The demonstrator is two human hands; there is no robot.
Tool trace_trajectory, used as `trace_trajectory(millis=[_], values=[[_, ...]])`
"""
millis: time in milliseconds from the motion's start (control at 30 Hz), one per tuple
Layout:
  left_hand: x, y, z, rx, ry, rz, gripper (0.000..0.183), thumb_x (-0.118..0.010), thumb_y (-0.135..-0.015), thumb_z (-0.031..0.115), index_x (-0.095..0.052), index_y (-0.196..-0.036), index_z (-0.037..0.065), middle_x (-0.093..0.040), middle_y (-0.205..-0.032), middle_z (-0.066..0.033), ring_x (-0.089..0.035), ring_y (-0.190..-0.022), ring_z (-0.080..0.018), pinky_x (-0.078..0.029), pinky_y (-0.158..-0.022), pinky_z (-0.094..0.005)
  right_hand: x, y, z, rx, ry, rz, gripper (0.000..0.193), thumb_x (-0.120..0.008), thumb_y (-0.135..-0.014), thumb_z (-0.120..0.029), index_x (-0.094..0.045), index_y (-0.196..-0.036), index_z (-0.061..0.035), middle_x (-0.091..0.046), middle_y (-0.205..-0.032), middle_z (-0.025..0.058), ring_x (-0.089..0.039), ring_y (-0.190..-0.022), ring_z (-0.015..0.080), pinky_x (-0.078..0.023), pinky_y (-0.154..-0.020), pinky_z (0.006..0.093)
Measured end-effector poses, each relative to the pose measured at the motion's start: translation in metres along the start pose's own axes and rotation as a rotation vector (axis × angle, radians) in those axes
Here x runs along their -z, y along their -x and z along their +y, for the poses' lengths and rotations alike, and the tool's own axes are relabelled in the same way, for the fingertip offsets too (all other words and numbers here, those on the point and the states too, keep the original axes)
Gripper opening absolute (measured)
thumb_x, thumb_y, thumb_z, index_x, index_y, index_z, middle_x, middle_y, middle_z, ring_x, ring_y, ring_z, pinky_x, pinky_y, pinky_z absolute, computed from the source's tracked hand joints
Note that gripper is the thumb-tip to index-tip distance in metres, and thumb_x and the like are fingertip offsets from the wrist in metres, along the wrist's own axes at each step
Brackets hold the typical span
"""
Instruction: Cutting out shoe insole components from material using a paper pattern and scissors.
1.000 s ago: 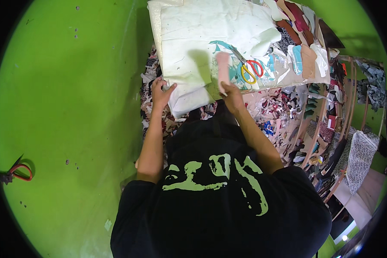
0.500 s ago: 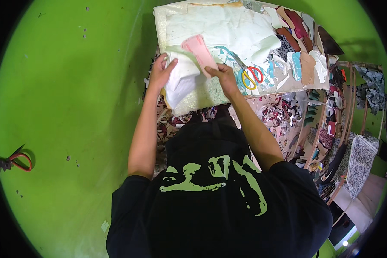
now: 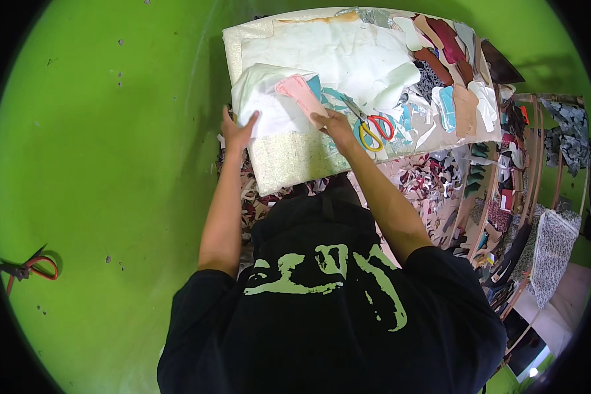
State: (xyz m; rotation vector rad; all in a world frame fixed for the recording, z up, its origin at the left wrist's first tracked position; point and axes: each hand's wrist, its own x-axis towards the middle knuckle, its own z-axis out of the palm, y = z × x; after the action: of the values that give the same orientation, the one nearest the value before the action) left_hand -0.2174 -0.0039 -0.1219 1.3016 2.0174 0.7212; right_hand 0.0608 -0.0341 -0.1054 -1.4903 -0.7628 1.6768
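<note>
A pink, waisted pattern piece (image 3: pixel 300 95) is pinched at its near end in my right hand (image 3: pixel 337 130), over the white sheet material. My left hand (image 3: pixel 239 131) is at the left edge of the work board, thumb and fingers apart, the thumb against the near left part of the white sheet (image 3: pixel 266 108). That sheet lies creased on the board, partly under the pink piece. Scissors (image 3: pixel 369 125) with one red and one yellow handle loop rest just right of my right hand, among teal scraps (image 3: pixel 335 98).
The pale work board (image 3: pixel 295 164) carries a larger white sheet (image 3: pixel 328 49) and, at its right, stacked cut pieces (image 3: pixel 465 108) in tan, maroon and white. Offcuts (image 3: pixel 427 180) lie below. Fabric (image 3: pixel 551 256) hangs at the right. Other scissors (image 3: pixel 29 269) hang on the green wall.
My left hand has moved down and loosened from the lifted sheet, which now lies flatter on the board. The pink piece stays in my right hand, slightly lower and tilted more.
</note>
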Motion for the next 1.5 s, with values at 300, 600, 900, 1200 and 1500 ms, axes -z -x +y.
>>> trace_trajectory(millis=[300,600,900,1200,1500], values=[[-0.027,0.063,-0.018,0.497,0.847,0.081,0.068,-0.075,-0.087,0.015,-0.038,-0.142,-0.001,-0.055,-0.121,-0.0109,-0.057,-0.104,-0.0185,-0.050,-0.091,-0.0315,0.010,-0.032,0.039,-0.014,0.301,-0.089,0.036,-0.074,-0.079,-0.030,-0.074,-0.098,0.0016,-0.068,-0.101,0.0129,-0.059,-0.104,0.0225,-0.045,-0.090,0.0327],[-0.048,0.065,0.027,0.757,1.376,0.101,0.031,-0.073,-0.087,0.011,-0.052,-0.109,0.005,-0.057,-0.115,-0.0144,-0.054,-0.118,-0.0271,-0.049,-0.100,-0.0471,0.026,-0.014,0.031,-0.315,-0.158,-0.125,0.036,-0.067,-0.092,-0.030,-0.062,-0.117,-0.0042,-0.063,-0.108,0.0047,-0.058,-0.100,0.0150,-0.047,-0.090,0.0324],[-0.055,0.092,0.003,0.678,1.613,0.050,0.033,-0.056,-0.077,0.019,-0.056,-0.108,0.007,-0.061,-0.105,-0.0119,-0.060,-0.103,-0.0306,-0.047,-0.099,-0.0516,0.028,0.004,0.039,-0.256,-0.092,-0.145,0.029,-0.056,-0.099,-0.030,-0.062,-0.114,-0.0053,-0.062,-0.093,0.0044,-0.059,-0.079,0.0145,-0.050,-0.075,0.0286],[-0.066,0.118,0.016,0.636,1.767,-0.126,0.063,-0.054,-0.092,0.053,-0.042,-0.137,0.011,-0.040,-0.144,-0.0153,-0.035,-0.137,-0.0380,-0.023,-0.115,-0.0603,0.001,-0.015,0.038,0.262,0.607,-0.253,0.022,-0.062,-0.095,-0.018,-0.061,-0.107,0.0006,-0.064,-0.083,0.0094,-0.059,-0.064,0.0133,-0.049,-0.059,0.0290],[-0.096,0.103,0.016,0.553,1.731,-0.188,0.075,-0.049,-0.095,0.058,-0.031,-0.147,0.007,-0.043,-0.144,-0.0187,-0.040,-0.135,-0.0397,-0.029,-0.112,-0.0608,-0.010,-0.036,0.027,0.362,0.809,-0.215,0.025,-0.070,-0.084,-0.013,-0.060,-0.106,-0.0052,-0.069,-0.084,0.0192,-0.067,-0.070,0.0253,-0.051,-0.065,0.0356]])
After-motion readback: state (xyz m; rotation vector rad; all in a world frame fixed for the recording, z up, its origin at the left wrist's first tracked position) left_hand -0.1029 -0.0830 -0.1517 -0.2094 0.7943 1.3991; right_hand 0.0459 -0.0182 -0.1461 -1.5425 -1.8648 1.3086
